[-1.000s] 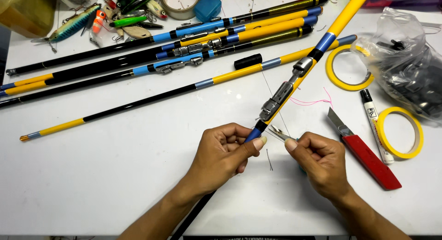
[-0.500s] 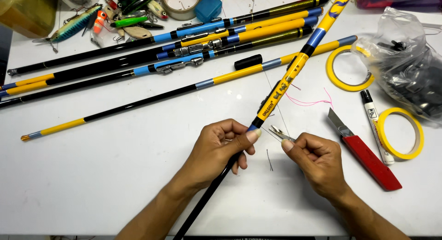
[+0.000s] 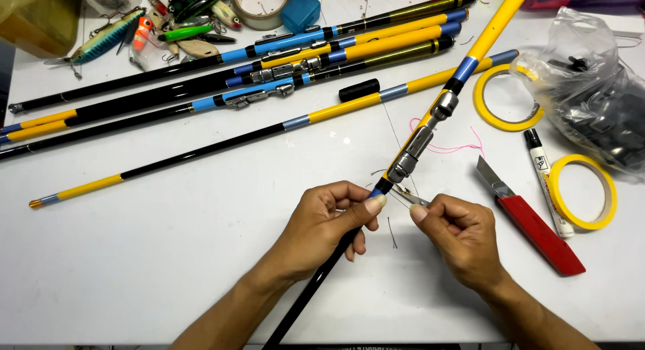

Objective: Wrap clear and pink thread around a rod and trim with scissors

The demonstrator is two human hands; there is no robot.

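Note:
My left hand [image 3: 329, 222] grips a fishing rod [image 3: 430, 118] around its black shaft, just below the metal reel seat; the rod runs from the lower middle up to the top right, yellow with blue bands. My right hand [image 3: 460, 232] pinches a small metal rod guide [image 3: 406, 195] against the rod, right beside my left thumb. A thin thread [image 3: 396, 138] runs up from that spot across the white table [image 3: 148, 269].
Several more yellow, blue and black rods [image 3: 269, 74] lie across the upper table, with fishing lures [image 3: 134, 31] and a tape roll at the top. To the right lie a red utility knife [image 3: 531, 222], a marker [image 3: 547, 182], two yellow tape rolls [image 3: 583, 192] and a plastic bag [image 3: 591, 88].
The rod slid back along its length toward me, bringing the reel seat close to my left hand again. Both hands stay together at the rod, with the guide still pinched.

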